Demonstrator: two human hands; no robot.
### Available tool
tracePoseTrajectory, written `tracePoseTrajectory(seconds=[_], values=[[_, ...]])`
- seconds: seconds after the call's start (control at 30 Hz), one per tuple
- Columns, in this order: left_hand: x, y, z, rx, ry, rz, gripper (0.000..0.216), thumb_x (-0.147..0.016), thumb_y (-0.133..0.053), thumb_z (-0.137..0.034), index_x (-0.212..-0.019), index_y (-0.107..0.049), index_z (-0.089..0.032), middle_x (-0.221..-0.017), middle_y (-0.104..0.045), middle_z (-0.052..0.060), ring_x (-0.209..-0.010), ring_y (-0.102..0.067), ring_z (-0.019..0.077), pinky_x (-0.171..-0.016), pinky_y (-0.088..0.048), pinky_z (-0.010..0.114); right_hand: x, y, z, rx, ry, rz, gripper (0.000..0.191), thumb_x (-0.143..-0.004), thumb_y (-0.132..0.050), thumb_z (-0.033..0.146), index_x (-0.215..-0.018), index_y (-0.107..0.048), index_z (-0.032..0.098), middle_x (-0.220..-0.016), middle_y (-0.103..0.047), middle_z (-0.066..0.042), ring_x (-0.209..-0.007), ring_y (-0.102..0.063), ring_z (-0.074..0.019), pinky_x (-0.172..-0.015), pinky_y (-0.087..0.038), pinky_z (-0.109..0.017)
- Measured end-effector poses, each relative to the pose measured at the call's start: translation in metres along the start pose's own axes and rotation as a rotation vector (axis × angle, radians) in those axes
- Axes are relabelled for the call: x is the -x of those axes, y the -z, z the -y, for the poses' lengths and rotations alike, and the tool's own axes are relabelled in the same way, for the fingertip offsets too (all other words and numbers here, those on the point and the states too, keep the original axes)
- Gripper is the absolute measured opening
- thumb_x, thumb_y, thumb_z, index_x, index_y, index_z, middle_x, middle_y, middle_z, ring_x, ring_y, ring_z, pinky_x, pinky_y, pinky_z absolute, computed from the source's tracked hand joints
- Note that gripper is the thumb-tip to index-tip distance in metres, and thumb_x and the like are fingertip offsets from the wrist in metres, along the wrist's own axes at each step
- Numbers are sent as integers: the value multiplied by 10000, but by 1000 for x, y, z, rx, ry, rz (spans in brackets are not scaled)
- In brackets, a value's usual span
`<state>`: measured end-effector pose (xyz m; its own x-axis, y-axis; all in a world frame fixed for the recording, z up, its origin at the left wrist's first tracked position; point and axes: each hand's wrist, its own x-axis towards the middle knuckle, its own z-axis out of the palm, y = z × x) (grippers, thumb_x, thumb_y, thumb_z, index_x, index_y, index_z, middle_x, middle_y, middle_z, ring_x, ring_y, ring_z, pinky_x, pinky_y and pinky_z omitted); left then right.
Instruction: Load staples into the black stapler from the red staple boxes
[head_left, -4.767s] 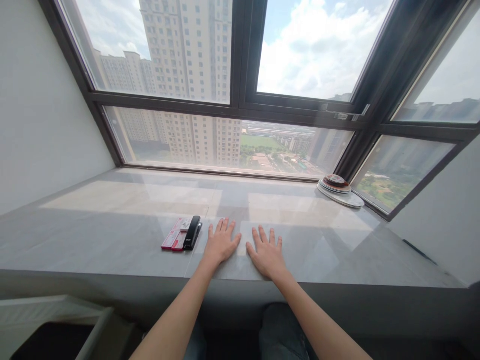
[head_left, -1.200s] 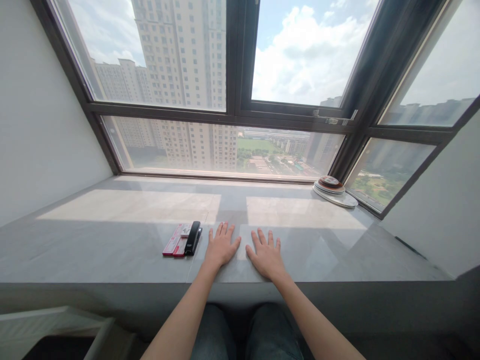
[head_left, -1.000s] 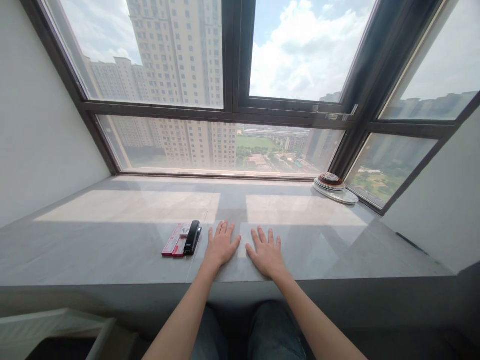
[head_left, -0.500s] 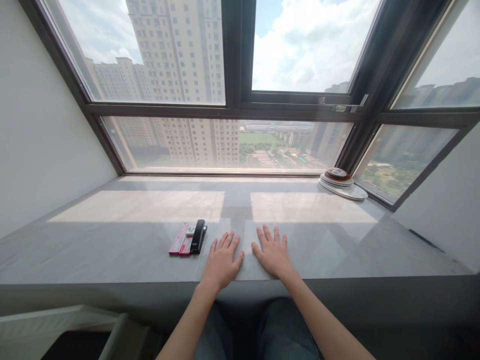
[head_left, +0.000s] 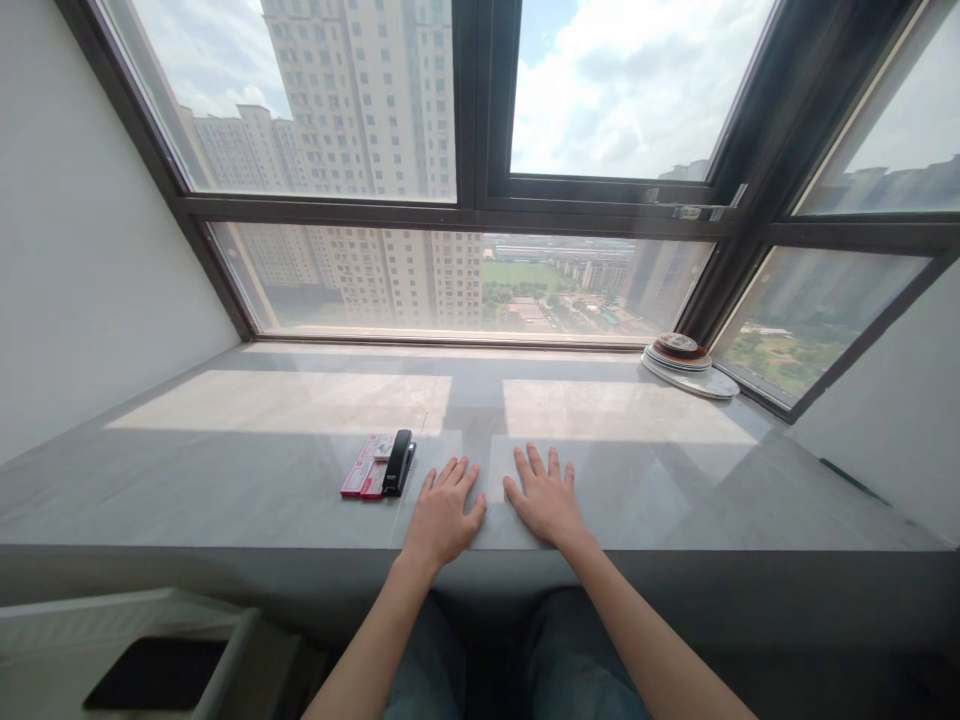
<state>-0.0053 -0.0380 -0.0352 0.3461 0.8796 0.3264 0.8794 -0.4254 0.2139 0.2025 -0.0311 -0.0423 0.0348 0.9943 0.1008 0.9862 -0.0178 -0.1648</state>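
Observation:
My left hand [head_left: 445,512] lies flat on the pale stone window sill [head_left: 247,480], fingers a little apart, holding nothing. Beside it, spread and palm down, my right hand [head_left: 547,500] touches the same surface with nothing in it. Just left of my left hand is a black stapler [head_left: 397,464], pointing away from me and not touched. It sits against flat red-and-white boxes [head_left: 363,468], on which a smaller pale box [head_left: 385,447] rests. The print on the boxes is too small to read.
A stack of plates [head_left: 682,362] stands in the far right corner by the window frame [head_left: 472,215]. A thin dark object [head_left: 855,480] lies along the right wall. Below the sill at lower left is a white piece of furniture [head_left: 90,615] with a black flat item [head_left: 154,673].
The view has shifted slightly, so the sill and the things on it sit a little higher in the picture. Both hands stay flat in their places.

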Motion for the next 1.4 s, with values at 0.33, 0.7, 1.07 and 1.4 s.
tracePoseTrajectory(seconds=[0.33, 0.7, 1.07, 1.4], values=[[0, 0, -1, 3, 1, -3, 507, -1006, -380, -434, -1491, -445, -306, -1603, -378, 17, -1506, -282, 216, -1248, -178, 451, 0, -1, -1, -1, -2, -11, 710, -988, -226, 652, -1616, -201, 321, -1691, -91, 1, -1527, 34, -376, -1171, 49, -594], [-1, -1, -1, 21, 11, -9, 492, -998, -413, -411, -1472, -471, -293, -1597, -389, 33, -1501, -286, 226, -1243, -181, 466, 0, 0, -2, -14, 1, 4, 704, -994, -249, 639, -1616, -207, 312, -1692, -88, -4, -1526, 45, -374, -1173, 69, -583], [0, -17, 14, 42, -146, -65, 583, -982, -469, -300, -1548, -333, -322, -1593, -391, 51, -1520, -232, 305, -1233, -163, 579, -31, 18, 116, -489, 217, -59, 744, -927, -497, 629, -1545, -334, 248, -1467, -463, -152, -1364, -392, -341, -1127, -269, -526], [3, -21, 22, 155, -187, -54, 502, -988, -478, -305, -1488, -429, -291, -1560, -441, 39, -1471, -352, 293, -1223, -264, 532, -91, 0, 204, -533, 247, 41, 569, -805, -696, 453, -1266, -498, 185, -1258, -540, -133, -1081, -570, -272, -890, -477, -369]])
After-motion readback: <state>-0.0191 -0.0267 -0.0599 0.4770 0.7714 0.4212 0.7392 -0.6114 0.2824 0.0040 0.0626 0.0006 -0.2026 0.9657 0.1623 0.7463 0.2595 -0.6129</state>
